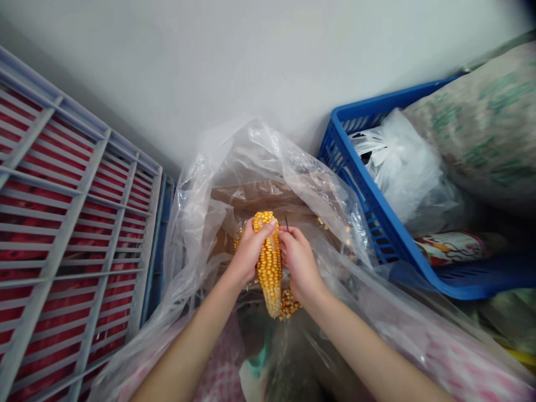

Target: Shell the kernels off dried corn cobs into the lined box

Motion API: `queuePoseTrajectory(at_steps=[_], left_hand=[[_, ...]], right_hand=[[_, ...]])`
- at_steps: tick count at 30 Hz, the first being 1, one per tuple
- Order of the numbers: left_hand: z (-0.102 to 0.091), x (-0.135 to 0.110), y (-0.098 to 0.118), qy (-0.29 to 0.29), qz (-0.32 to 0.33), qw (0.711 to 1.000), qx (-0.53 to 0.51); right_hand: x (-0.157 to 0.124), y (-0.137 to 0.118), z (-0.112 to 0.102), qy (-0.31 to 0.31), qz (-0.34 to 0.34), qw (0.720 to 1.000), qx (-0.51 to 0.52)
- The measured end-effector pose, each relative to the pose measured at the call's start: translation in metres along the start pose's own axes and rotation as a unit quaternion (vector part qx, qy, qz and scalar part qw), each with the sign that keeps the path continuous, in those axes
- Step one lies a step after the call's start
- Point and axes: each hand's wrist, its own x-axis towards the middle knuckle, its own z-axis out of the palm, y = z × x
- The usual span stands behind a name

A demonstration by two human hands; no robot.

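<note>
Pink checked cloth (218, 368) shows through the near side of a clear plastic bag (190, 190). Over it, the left hand (250, 251) wraps a corn cob (268, 265); the right hand (300, 259) pinches a thin dark spike (287, 221) beside it. Kernels (290, 305) show below. A gray crate (79, 194) stands left, a blue basket (382, 195) right, a pale wall (268, 61) beyond.

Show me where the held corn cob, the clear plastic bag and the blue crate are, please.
Held corn cob (269, 267): head view, on the kernels midway along it.
Clear plastic bag (193, 204): head view, on its side wall, left of the hands.
Blue crate (387, 209): head view, on its near-left rim.
</note>
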Motion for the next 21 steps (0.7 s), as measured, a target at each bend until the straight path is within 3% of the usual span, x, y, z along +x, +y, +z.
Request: queuePoseTrajectory(at_steps=[16, 21], left_hand=[[0.0012, 0.0001, 0.0007, -0.009, -0.01, 0.999, 0.031], [0.0024, -0.0012, 0.0001, 0.012, -0.015, 0.999, 0.038]], right_hand=[[0.0, -0.002, -0.0032, 0.01, -0.004, 1.0, 0.004], [-0.0001, 0.0, -0.0035, 0.011, 0.002, 1.0, 0.0]])
